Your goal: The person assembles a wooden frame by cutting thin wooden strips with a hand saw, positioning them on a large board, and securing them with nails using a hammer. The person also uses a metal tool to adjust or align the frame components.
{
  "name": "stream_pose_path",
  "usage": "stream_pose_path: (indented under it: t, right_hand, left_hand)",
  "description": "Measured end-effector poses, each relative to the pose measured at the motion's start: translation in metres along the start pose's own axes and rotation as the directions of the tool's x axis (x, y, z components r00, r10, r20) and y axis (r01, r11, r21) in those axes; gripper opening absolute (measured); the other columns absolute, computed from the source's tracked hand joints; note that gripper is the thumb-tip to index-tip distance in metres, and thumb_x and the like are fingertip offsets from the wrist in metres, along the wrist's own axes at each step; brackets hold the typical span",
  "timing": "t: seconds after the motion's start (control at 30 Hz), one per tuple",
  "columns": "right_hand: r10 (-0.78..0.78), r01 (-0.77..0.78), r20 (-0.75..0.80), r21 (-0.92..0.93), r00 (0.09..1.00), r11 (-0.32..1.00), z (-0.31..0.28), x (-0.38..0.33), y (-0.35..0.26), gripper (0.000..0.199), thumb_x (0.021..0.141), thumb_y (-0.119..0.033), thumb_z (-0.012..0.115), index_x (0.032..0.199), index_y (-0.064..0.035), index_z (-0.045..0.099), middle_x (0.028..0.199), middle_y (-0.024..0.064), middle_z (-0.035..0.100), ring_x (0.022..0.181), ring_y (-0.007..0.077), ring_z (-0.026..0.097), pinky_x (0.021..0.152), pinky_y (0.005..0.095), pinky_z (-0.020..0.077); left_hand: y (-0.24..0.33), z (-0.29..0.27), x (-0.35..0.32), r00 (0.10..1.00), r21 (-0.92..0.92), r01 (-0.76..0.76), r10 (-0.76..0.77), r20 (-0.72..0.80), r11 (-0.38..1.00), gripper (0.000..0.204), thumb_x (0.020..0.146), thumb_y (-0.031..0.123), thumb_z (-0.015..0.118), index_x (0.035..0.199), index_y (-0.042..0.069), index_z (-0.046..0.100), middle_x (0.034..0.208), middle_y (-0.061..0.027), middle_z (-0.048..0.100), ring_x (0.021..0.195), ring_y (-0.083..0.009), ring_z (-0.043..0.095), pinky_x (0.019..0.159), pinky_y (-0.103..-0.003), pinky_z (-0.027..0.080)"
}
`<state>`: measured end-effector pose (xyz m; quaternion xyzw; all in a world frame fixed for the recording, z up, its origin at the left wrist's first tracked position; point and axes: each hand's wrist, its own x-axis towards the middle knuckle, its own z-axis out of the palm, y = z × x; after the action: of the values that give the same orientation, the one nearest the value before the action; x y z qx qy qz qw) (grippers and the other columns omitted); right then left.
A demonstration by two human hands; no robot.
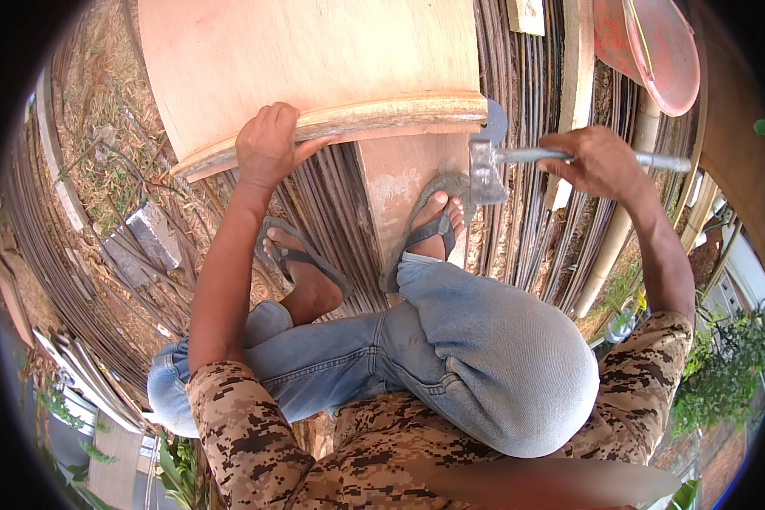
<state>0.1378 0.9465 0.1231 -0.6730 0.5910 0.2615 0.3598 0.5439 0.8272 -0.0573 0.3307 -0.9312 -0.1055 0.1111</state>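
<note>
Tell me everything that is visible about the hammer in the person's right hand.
The hammer looks all metal: a grey, worn head on a thin, round, pipe-like handle. It lies almost level, handle running to the right, head at the left. The right hand is closed around the middle of the handle, and the end of the handle sticks out beyond the hand. The head is at the right end of the wooden strip along the plywood sheet's edge, just above the right foot. Whether it touches the wood is unclear.
</note>
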Motion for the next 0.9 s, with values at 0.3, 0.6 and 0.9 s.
stream_pose_path:
  t: [0.3, 0.6, 0.9]
  right_hand:
    - [-0.083, 0.09, -0.087, 0.071, 0.993, 0.993, 0.019, -0.004, 0.017, 0.028, 0.096, -0.038, 0.069, 0.106, -0.0134, 0.077, 0.073, 0.0062, 0.072, 0.063, 0.0199, 0.068, 0.058, 0.0376, 0.0568]
    - [-0.324, 0.306, 0.253, 0.108, 0.912, 0.946, 0.024, -0.019, -0.006, 0.028, 0.098, -0.039, 0.065, 0.104, -0.0152, 0.078, 0.076, 0.0099, 0.073, 0.069, 0.0254, 0.07, 0.069, 0.0418, 0.0581]
    - [-0.034, 0.074, -0.091, 0.481, 0.995, 0.873, 0.098, -0.038, 0.03, 0.034, 0.097, -0.039, 0.068, 0.107, -0.0064, 0.07, 0.073, 0.0072, 0.067, 0.06, 0.0162, 0.061, 0.052, 0.032, 0.0468]
  left_hand:
    - [0.001, -0.002, 0.0, 0.999, -0.061, -0.018, 0.015, -0.048, 0.998, 0.063, 0.067, 0.054, 0.088, 0.095, 0.005, 0.061, 0.088, -0.0088, 0.066, 0.073, -0.0232, 0.065, 0.062, -0.034, 0.055]
    - [0.001, -0.002, 0.004, 0.995, -0.019, -0.05, 0.048, -0.09, 0.999, 0.065, 0.067, 0.057, 0.088, 0.096, 0.005, 0.061, 0.086, -0.0089, 0.066, 0.073, -0.0221, 0.065, 0.06, -0.032, 0.055]
    - [0.0, -0.001, 0.003, 0.996, -0.005, -0.031, 0.031, -0.083, 0.999, 0.066, 0.066, 0.059, 0.087, 0.095, 0.006, 0.061, 0.085, -0.0075, 0.065, 0.073, -0.0218, 0.064, 0.061, -0.031, 0.054]
